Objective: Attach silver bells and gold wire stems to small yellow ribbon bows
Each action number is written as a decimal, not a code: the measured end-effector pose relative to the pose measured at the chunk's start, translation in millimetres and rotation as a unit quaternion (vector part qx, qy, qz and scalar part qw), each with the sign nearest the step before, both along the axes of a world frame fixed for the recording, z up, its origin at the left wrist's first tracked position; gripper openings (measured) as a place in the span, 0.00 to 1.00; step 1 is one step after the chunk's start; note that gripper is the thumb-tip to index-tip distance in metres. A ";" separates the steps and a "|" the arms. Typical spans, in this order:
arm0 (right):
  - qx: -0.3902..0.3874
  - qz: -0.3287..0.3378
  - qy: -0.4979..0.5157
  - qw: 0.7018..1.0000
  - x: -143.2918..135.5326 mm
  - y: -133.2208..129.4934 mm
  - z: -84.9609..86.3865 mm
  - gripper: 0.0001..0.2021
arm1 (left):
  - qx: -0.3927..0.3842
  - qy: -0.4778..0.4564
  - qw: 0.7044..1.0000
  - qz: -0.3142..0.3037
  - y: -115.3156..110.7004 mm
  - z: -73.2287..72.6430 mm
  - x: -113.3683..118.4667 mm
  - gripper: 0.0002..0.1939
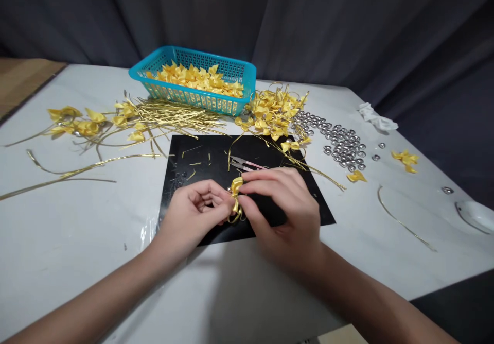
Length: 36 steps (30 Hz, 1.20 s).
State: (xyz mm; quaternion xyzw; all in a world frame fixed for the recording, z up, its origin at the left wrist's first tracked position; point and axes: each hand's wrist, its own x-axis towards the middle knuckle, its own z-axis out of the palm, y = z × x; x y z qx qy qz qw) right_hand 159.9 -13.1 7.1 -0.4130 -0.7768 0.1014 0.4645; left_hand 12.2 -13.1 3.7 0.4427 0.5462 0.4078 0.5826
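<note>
A small yellow ribbon bow (236, 185) with gold cord looped below it is held over the black mat (216, 153). My left hand (198, 207) pinches the bow's left side between thumb and forefinger, its other fingers curled. On the right side, my right hand (283, 202) has thumb and fingertips closed on the same bow. Part of a silver bead shows at the bow's left edge. Small scissors (245, 164) lie on the mat just beyond the hands, partly hidden by my right hand. Short gold cord scraps lie on the mat.
Behind the mat, a blue basket (200, 94) holds many yellow bows. Gold cords (177, 116) lie before it, with corded bows (276, 109) to its right. Silver beads (343, 145) spread farther right. More bows (87, 126) lie left; a white object (476, 216) sits at the right edge.
</note>
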 end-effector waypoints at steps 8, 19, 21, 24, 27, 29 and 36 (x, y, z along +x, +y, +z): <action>-0.117 0.065 -0.006 0.991 1.6 7.4 -4.9 0.06 | 0.013 0.043 0.999 -0.016 -1.1 1.5 2.9 0.07; -0.091 0.019 -0.018 0.995 -6.6 -5.6 -2.4 0.07 | 0.018 -0.003 0.999 -0.048 -3.3 1.3 -0.3 0.06; -0.077 0.013 -0.019 0.997 -6.5 -6.7 -1.7 0.07 | 0.021 -0.009 0.999 -0.049 -3.2 0.3 -0.8 0.05; -0.064 0.010 0.001 0.998 -5.3 -6.6 -0.5 0.07 | 0.018 -0.005 0.999 -0.040 -2.5 -1.7 -1.0 0.04; -0.091 0.006 0.074 0.993 -3.6 -5.6 0.4 0.07 | 0.018 0.002 0.999 -0.033 -2.7 -3.5 -0.8 0.03; -0.121 0.007 0.131 0.984 -3.0 -5.6 1.9 0.06 | 0.019 0.003 0.999 -0.033 -3.2 -4.1 -0.6 0.03; -0.221 0.019 0.269 0.937 -2.7 -12.4 17.6 0.05 | 0.035 0.002 0.999 -0.034 -3.4 -4.2 -1.1 0.03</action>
